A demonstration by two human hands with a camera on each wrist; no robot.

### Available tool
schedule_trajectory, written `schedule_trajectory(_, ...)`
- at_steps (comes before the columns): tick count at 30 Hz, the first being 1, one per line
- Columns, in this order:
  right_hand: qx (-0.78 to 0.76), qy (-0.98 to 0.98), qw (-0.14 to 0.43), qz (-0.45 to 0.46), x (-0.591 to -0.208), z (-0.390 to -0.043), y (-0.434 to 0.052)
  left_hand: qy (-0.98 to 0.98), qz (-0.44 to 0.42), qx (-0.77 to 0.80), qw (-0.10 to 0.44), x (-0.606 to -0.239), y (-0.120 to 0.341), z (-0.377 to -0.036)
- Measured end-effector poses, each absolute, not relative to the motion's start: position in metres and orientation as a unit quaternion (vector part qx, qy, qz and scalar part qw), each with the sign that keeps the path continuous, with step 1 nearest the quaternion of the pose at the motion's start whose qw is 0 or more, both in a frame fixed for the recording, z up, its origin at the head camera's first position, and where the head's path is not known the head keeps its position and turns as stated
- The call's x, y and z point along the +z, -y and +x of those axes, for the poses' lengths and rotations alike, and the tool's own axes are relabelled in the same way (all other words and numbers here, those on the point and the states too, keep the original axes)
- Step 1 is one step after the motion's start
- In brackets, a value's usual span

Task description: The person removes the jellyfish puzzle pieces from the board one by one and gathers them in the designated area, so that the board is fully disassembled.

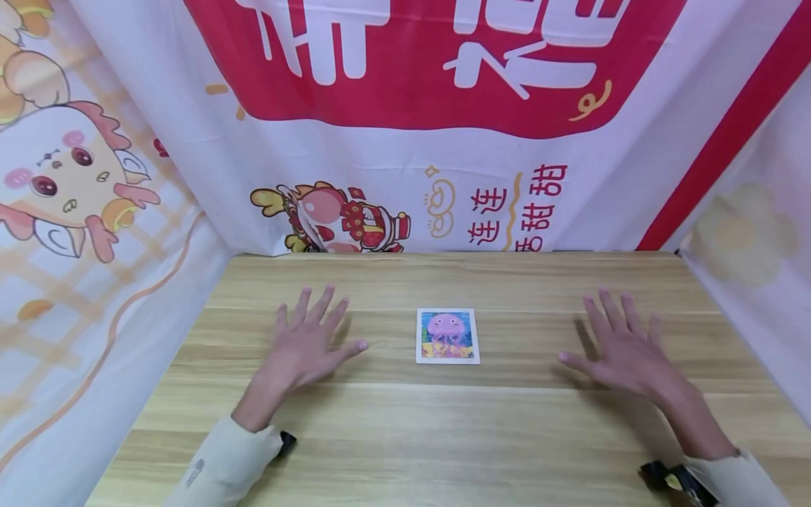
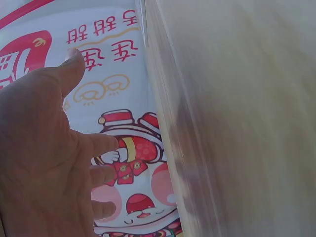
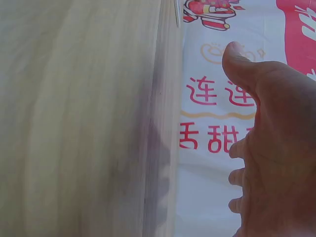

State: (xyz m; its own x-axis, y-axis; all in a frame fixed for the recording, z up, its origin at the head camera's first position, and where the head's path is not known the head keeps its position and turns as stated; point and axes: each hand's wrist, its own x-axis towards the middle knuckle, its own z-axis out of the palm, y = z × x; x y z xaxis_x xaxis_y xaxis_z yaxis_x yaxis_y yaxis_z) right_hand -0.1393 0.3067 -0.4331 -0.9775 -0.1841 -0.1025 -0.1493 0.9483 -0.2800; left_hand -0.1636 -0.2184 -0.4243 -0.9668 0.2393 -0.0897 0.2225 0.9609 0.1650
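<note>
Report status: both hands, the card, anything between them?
Left hand open, fingers spread above the table, holding nothing. Right hand likewise. Jellyfish card flat, face up, between them, untouched. Nothing in the way.

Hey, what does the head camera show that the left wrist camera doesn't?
Only the head view shows the jellyfish card lying flat between the hands, touched by neither, and the right hand, spread open. Only the left wrist view shows the left hand's palm side, close up. Both show the left hand, fingers spread and holding nothing, the wooden table and the printed cloth behind it.
</note>
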Motion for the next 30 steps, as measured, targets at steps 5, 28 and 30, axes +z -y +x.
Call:
schedule_trajectory(5, -0.141, -0.983, 0.067, -0.1, -0.434, -0.15, -0.294, -0.981, 0.158, 0.088, 0.064, -0.423, 0.205, -0.17)
schedule_trajectory(28, -0.233, -0.953, 0.087, -0.174, -0.442, -0.182, -0.233, -0.935, 0.295, 0.159, 0.117, -0.421, 0.158, -0.187)
schedule_trajectory(30, -0.238, -0.951, 0.093, -0.177, -0.443, -0.186, -0.228, -0.931, 0.304, 0.164, 0.12, -0.42, 0.155, -0.187)
